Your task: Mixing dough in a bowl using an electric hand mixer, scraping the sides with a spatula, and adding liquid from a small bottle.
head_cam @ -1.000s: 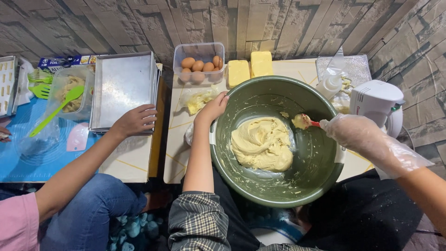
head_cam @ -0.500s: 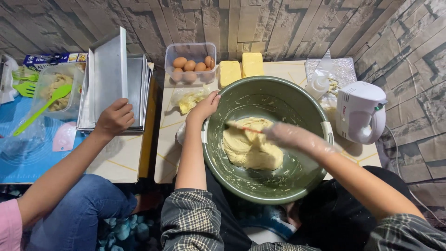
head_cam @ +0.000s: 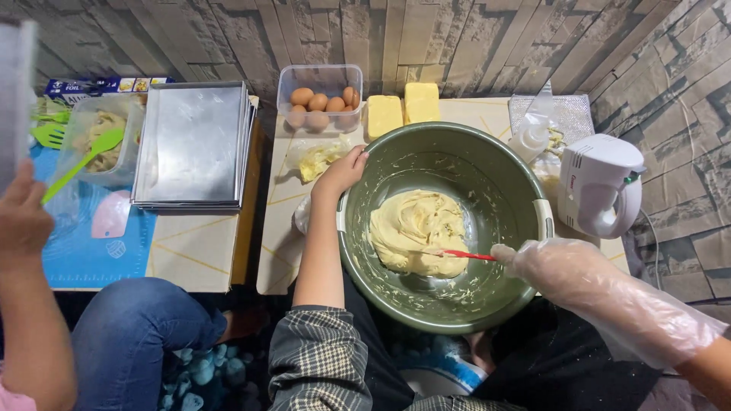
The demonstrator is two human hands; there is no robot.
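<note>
Left hand (head_cam: 343,173) grips the bowl (head_cam: 457,301) rim, centre frame; gloved right hand (head_cam: 552,266) closes on the spatula (head_cam: 464,255). Dough (head_cam: 415,228) looks soft, sticky.

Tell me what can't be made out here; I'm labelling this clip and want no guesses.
Head view only:
- Spatula blade: buried in the batter.
- Right hand grip: blurred by its plastic glove.
- Left hand fingertips: hidden behind the bowl rim.
- Co-worker's raised tray: cut by left edge.
</note>
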